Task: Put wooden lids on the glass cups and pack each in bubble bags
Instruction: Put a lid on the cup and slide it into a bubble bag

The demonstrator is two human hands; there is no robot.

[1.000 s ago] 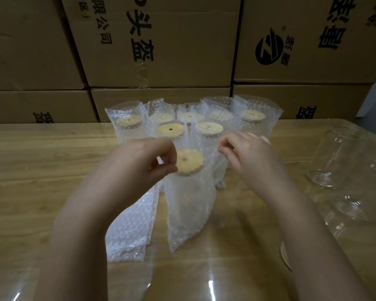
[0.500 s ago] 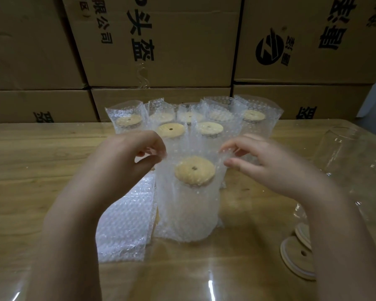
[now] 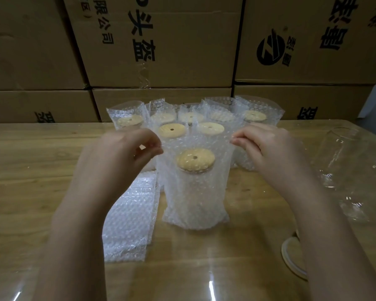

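Observation:
A glass cup with a round wooden lid (image 3: 195, 160) stands upright inside a bubble bag (image 3: 194, 198) at the middle of the table. My left hand (image 3: 122, 157) pinches the bag's top edge on the left. On the right side, my right hand (image 3: 267, 148) pinches the same top edge. Behind it stand several packed cups (image 3: 172, 130) in bubble bags, each with a wooden lid. Bare glass cups (image 3: 343, 161) stand at the right. A loose wooden lid (image 3: 291, 259) lies near my right forearm, partly hidden.
A flat stack of spare bubble bags (image 3: 130, 216) lies left of the wrapped cup. Cardboard boxes (image 3: 161, 44) form a wall behind the wooden table (image 3: 30, 170), whose top has a glossy clear cover.
The bagged cup has come down from tilted in the air to standing upright on the table. Both hands have spread apart, stretching the bag's mouth wider above the lid.

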